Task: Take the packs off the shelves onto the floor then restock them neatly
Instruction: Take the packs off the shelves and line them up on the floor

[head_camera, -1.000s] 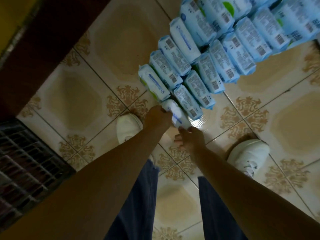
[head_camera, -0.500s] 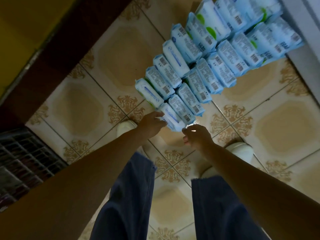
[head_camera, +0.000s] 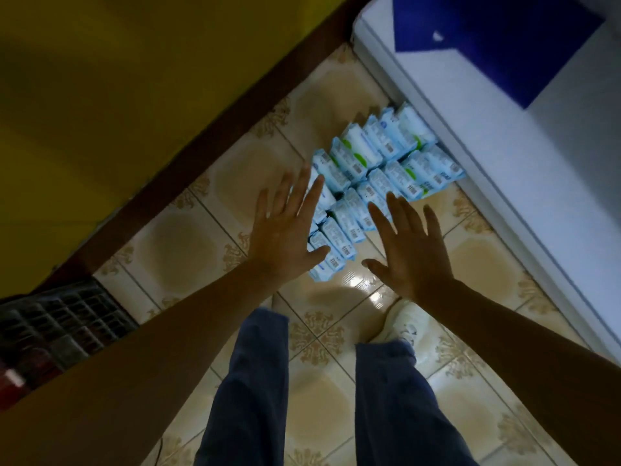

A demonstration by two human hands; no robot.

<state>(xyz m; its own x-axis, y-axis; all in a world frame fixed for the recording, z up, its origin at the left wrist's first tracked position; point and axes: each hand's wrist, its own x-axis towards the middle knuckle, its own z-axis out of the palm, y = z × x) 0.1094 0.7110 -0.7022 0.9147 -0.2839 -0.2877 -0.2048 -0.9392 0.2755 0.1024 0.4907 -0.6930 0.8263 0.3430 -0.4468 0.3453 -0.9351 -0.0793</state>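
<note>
Several light-blue and white packs (head_camera: 373, 183) stand in tight rows on the tiled floor (head_camera: 181, 243), running from near my feet toward the white unit at the right. My left hand (head_camera: 285, 230) is raised above the near left end of the rows, fingers straight and spread, holding nothing. My right hand (head_camera: 411, 250) is spread flat the same way over the floor just right of the nearest packs, also empty. My left hand covers part of the left row.
A white appliance with a blue panel (head_camera: 487, 105) borders the packs on the right. A yellow wall with a dark brown skirting (head_camera: 215, 129) runs along the left. A dark wire rack (head_camera: 57, 327) sits at lower left. My legs and a white shoe (head_camera: 405, 322) are below.
Both hands let go of the nearest pack and rose with fingers spread. The view lifted and pulled back, so the packs look smaller and the white appliance came into sight.
</note>
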